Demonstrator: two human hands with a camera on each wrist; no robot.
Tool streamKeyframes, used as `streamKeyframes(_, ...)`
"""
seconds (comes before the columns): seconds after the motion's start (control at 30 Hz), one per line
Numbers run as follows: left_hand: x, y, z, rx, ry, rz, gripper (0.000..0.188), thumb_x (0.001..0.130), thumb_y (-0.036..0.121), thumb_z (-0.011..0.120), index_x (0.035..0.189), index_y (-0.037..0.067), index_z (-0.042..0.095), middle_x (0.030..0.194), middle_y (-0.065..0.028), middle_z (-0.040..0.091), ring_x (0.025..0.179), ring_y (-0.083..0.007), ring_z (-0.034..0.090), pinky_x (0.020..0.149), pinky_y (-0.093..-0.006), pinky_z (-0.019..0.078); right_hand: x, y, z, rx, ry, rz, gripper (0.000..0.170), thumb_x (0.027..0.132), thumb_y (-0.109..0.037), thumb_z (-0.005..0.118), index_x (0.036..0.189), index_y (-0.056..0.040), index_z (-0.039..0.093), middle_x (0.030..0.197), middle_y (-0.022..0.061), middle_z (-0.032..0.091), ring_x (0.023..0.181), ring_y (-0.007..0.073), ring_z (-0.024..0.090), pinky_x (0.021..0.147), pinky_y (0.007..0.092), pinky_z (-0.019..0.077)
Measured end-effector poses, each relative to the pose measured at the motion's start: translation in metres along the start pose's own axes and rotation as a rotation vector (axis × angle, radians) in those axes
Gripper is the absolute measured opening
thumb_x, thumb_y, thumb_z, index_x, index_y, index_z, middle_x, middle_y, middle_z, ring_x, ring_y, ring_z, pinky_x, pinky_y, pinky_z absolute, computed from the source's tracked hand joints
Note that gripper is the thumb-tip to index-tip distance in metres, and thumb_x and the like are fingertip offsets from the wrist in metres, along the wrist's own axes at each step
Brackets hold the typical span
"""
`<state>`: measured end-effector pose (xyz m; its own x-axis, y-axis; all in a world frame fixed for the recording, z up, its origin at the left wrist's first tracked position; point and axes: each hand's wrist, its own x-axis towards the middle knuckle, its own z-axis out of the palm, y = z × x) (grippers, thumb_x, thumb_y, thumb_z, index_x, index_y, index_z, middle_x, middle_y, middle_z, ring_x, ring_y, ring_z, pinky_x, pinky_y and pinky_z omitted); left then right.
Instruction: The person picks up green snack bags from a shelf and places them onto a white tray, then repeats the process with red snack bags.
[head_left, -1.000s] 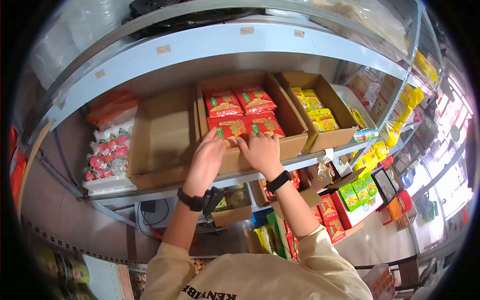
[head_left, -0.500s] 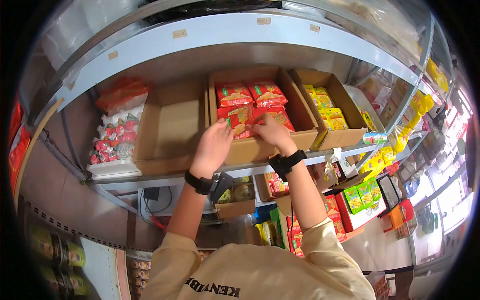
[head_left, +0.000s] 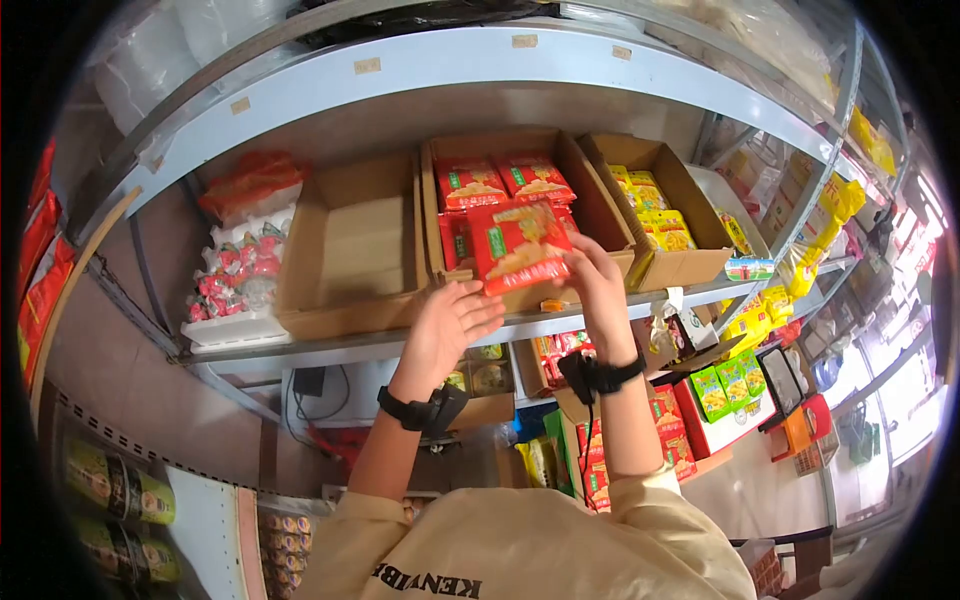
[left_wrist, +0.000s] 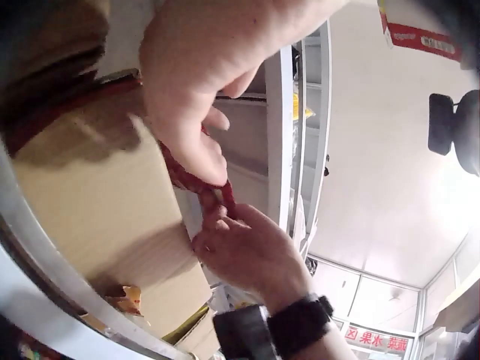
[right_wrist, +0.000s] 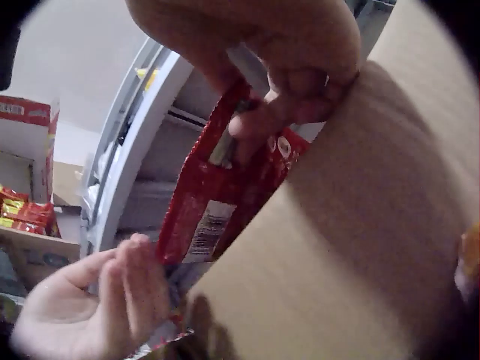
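Note:
My right hand (head_left: 597, 290) pinches the right edge of a red snack packet (head_left: 520, 245), which is raised and tilted over the front of a cardboard box (head_left: 602, 212). More red packets (head_left: 470, 183) lie inside that box. In the right wrist view, the right thumb and fingers grip one end of the packet, and its back shows a barcode label (right_wrist: 210, 229). My left hand (head_left: 450, 322) has its fingers extended in front of the box. Its fingertips (right_wrist: 140, 241) are right at the packet's lower edge in the right wrist view.
Left of the box stands a bare-bottomed cardboard box (head_left: 365, 250), then a white foam tray (head_left: 240, 332) of wrapped items. A box of yellow packets (head_left: 690, 266) is to the right. A metal shelf beam (head_left: 480, 72) runs above; more goods sit on the level below.
The right hand has taken hold of a red packet and brought it up and toward me from the front of the box. My left hand has moved down off the packets, its fingers spreading.

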<state>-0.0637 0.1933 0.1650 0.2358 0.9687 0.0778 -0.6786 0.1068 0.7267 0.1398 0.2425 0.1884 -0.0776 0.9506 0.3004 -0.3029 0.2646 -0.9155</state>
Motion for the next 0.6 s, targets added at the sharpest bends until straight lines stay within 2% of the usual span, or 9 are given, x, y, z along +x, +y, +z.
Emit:
streamKeyframes(0.03, 0.002, -0.002, -0.006, -0.014, -0.022, -0.018, 0.044, 0.092, 0.036, 0.039, 0.115, -0.002, 0.041, 0.105, -0.0177, 0.053, 0.103, -0.0281, 0.053, 0.092, -0.0408, 0.0421, -0.012, -0.001, -0.004, 0.080, -0.004, 0.005, 0.033, 0.086, -0.011, 0.047, 0.115, 0.0036, 0.047, 0.100, 0.0068, 0.058, 0.079, 0.0097, 0.055, 0.071, 0.0226, 0.0447)
streamKeyframes(0.13, 0.000, -0.011, -0.008, 0.042, -0.034, -0.059, 0.046, 0.092, 0.036, 0.039, 0.119, -0.001, 0.040, 0.111, -0.0180, 0.052, 0.105, -0.0268, 0.053, 0.094, -0.0403, 0.0403, -0.049, 0.003, -0.015, 0.252, -0.003, 0.040, 0.033, 0.087, -0.010, 0.046, 0.116, 0.0040, 0.047, 0.106, 0.0095, 0.057, 0.093, 0.0135, 0.055, 0.080, 0.0256, 0.0437)
streamKeyframes(0.2, -0.003, -0.021, -0.004, -0.004, -0.068, -0.073, 0.046, 0.092, 0.033, 0.041, 0.125, 0.001, 0.036, 0.121, -0.0156, 0.049, 0.109, -0.0244, 0.051, 0.095, -0.0385, 0.0396, -0.070, 0.012, -0.030, 0.266, -0.054, 0.104, 0.033, 0.086, -0.012, 0.048, 0.116, 0.0038, 0.047, 0.108, 0.0101, 0.057, 0.097, 0.0149, 0.055, 0.084, 0.0277, 0.0429)
streamKeyframes(0.27, -0.007, -0.034, 0.000, -0.038, -0.037, -0.065, 0.044, 0.092, 0.030, 0.042, 0.126, 0.001, 0.036, 0.124, -0.0140, 0.048, 0.111, -0.0232, 0.050, 0.095, -0.0381, 0.0398, -0.089, 0.026, -0.045, 0.238, -0.053, 0.143, 0.033, 0.086, -0.015, 0.051, 0.114, 0.0030, 0.049, 0.107, 0.0095, 0.058, 0.096, 0.0155, 0.055, 0.087, 0.0289, 0.0415)
streamKeyframes(0.33, -0.011, -0.047, -0.005, -0.036, -0.016, -0.132, 0.040, 0.092, 0.024, 0.044, 0.125, 0.002, 0.039, 0.123, -0.0122, 0.049, 0.113, -0.0220, 0.049, 0.094, -0.0390, 0.0404, -0.107, 0.038, -0.060, 0.236, 0.022, 0.167, 0.032, 0.087, -0.017, 0.052, 0.111, 0.0030, 0.051, 0.108, 0.0094, 0.058, 0.097, 0.0162, 0.056, 0.088, 0.0295, 0.0413)
streamKeyframes(0.43, -0.017, -0.074, -0.012, -0.079, 0.019, -0.235, 0.039, 0.092, 0.024, 0.045, 0.125, 0.004, 0.040, 0.123, -0.0114, 0.049, 0.112, -0.0210, 0.050, 0.092, -0.0398, 0.0420, -0.131, 0.057, -0.074, 0.389, 0.159, 0.209, 0.030, 0.087, -0.018, 0.052, 0.109, 0.0025, 0.052, 0.107, 0.0092, 0.059, 0.098, 0.0168, 0.056, 0.088, 0.0304, 0.0413)
streamKeyframes(0.53, -0.022, -0.094, -0.013, -0.141, 0.058, -0.306, 0.039, 0.092, 0.025, 0.045, 0.125, 0.005, 0.040, 0.124, -0.0107, 0.050, 0.110, -0.0205, 0.051, 0.090, -0.0390, 0.0428, -0.155, 0.058, -0.070, 0.416, 0.234, 0.269, 0.024, 0.088, -0.017, 0.052, 0.106, -0.0012, 0.055, 0.101, 0.0074, 0.060, 0.092, 0.0140, 0.057, 0.081, 0.0285, 0.0444)
streamKeyframes(0.6, -0.024, -0.112, -0.020, -0.139, 0.052, -0.360, 0.038, 0.092, 0.025, 0.045, 0.125, 0.005, 0.042, 0.123, -0.0097, 0.050, 0.110, -0.0199, 0.051, 0.090, -0.0384, 0.0431, -0.171, 0.065, -0.077, 0.303, 0.291, 0.294, 0.026, 0.089, -0.021, 0.050, 0.106, -0.0009, 0.055, 0.098, 0.0059, 0.061, 0.087, 0.0131, 0.059, 0.078, 0.0282, 0.0463)
